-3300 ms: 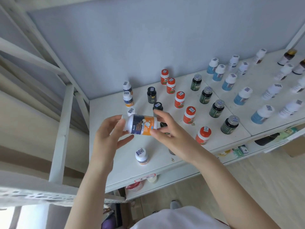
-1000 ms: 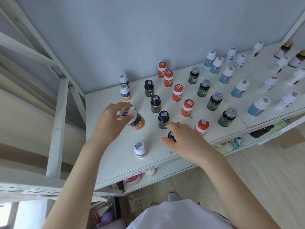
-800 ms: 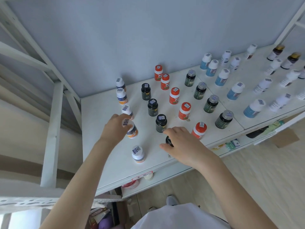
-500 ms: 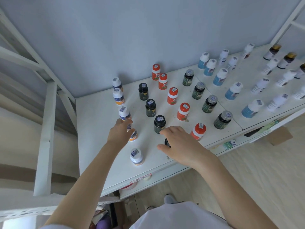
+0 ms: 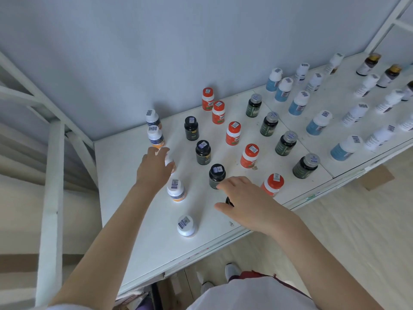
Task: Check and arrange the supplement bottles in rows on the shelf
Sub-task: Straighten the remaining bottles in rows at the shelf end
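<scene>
The left hand (image 5: 154, 170) is curling its fingers over a white-capped bottle (image 5: 170, 162), gripping it toward the left side of the shelf (image 5: 116, 171). The right hand (image 5: 250, 203) is cupping a black bottle (image 5: 229, 201) between thumb and bent fingers, close to the shelf's front edge. Orange-capped bottles (image 5: 233, 133) and blue bottles (image 5: 319, 123) are standing in rows across the shelf's right. A grey wall (image 5: 156, 52) is rising behind the shelf.

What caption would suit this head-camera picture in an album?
Left hand grips a white-capped bottle, right hand a black bottle, on the shelf.
</scene>
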